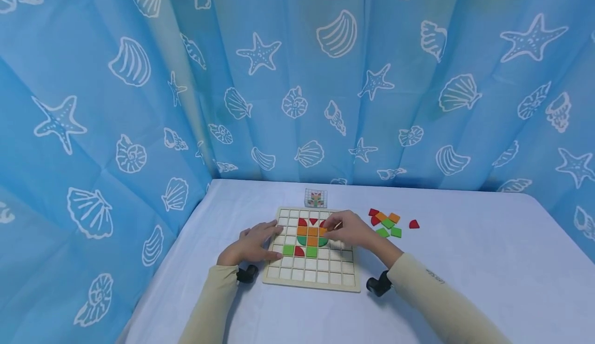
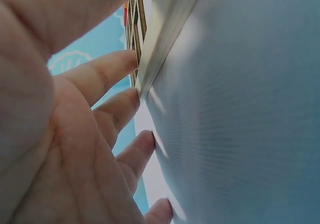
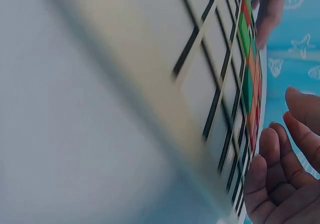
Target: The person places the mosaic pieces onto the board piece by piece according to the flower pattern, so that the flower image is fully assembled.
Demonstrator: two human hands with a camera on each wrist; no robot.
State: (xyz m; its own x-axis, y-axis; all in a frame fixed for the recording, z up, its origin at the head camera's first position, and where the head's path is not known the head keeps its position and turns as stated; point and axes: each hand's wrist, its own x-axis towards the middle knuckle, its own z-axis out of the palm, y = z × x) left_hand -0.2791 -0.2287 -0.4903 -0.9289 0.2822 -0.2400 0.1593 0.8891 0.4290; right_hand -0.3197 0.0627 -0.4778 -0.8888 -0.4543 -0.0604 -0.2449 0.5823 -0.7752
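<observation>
A wooden grid board (image 1: 309, 283) lies on the table with coloured tiles in its middle cells. My left hand (image 1: 255, 241) spreads over the board's left side, its fingers straight and fingertips right at the wooden edge in the left wrist view. My right hand (image 1: 350, 229) hovers over the upper right of the pattern, fingers bent, fingertips by an orange tile (image 1: 323, 232); no tile shows between them in the right wrist view. Nearby sit a red triangle (image 1: 313, 221), a red quarter-round tile (image 1: 299, 251), a dark green rounded tile (image 1: 302, 240) and light green squares (image 1: 288, 250).
Behind the board lies a small printed pattern card (image 1: 316, 198). Loose red, orange and green tiles (image 1: 387, 223) form a pile to the right, with one red quarter-round piece (image 1: 414, 224) apart. A blue shell-print curtain (image 1: 288, 75) stands behind the white table (image 1: 465, 261).
</observation>
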